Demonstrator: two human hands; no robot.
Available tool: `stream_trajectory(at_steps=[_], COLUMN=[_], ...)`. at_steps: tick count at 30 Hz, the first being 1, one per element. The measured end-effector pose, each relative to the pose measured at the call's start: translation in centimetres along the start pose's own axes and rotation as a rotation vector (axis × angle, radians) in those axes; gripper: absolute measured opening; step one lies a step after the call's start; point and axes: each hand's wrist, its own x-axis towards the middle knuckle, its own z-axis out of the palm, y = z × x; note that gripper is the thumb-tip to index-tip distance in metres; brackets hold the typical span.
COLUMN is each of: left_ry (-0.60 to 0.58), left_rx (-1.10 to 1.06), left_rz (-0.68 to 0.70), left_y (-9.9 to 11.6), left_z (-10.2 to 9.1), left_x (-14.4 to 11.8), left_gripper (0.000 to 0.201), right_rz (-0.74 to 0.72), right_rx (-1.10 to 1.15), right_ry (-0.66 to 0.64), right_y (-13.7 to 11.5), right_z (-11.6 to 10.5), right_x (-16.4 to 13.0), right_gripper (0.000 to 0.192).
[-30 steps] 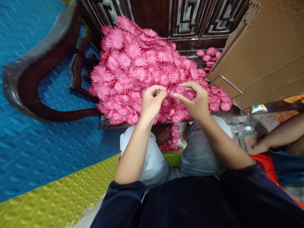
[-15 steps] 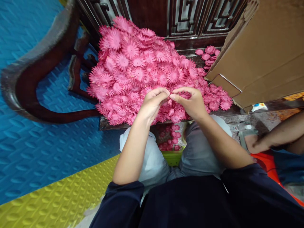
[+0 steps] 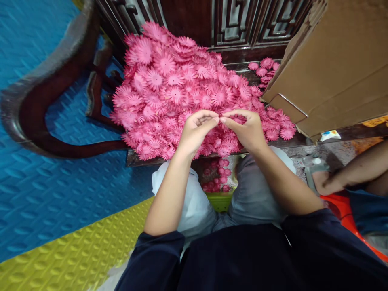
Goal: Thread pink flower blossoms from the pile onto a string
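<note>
A big heap of pink fabric flower petals (image 3: 169,85) covers a dark wooden seat (image 3: 133,157) in front of me. My left hand (image 3: 194,133) and my right hand (image 3: 247,131) hover over the heap's near side, fingertips meeting at the middle. Both pinch a small pink flower piece (image 3: 226,120) between thumb and fingers; most of it is hidden by the fingers. Below my knees a green container (image 3: 221,200) holds more pink flowers (image 3: 216,178).
A brown cardboard box (image 3: 333,68) leans at the right beside the heap. A dark carved wooden backrest (image 3: 236,20) stands behind, a curved armrest (image 3: 45,93) at the left. Blue and yellow foam mats (image 3: 60,194) cover the floor. Another person's limb (image 3: 348,176) rests at the right.
My hands were apart one second ago; they have come together so the fingertips touch over the pink piece. The heap and box have not moved.
</note>
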Motion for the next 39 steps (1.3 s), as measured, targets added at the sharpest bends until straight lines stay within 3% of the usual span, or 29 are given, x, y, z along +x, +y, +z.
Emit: stream_trajectory(at_steps=[8, 21, 27, 39], left_ry=[0.059, 0.048, 0.0, -0.093], left_rx=[0.231, -0.13, -0.222, -0.169], left_rz=[0.09, -0.189, -0.209, -0.163], left_y=[-0.31, 0.13, 0.41, 0.64], left_z=[-0.11, 0.1, 0.15, 0.05], left_x=[0.0, -0.04, -0.21, -0.36], left_gripper=[0.011, 0.016, 0.026, 0.034], right_rz=[-0.005, -0.035, -0.047, -0.012], right_rx=[-0.048, -0.077, -0.043, 0.088], right_ry=[-0.008, 0.006, -0.042, -0.121], right_y=[-0.31, -0.46, -0.63, -0.09], right_z=[0.08, 0.09, -0.02, -0.36], right_x=[-0.17, -0.33, -0.24, 0.02], right_gripper=[0.004, 0.007, 0.01, 0.021])
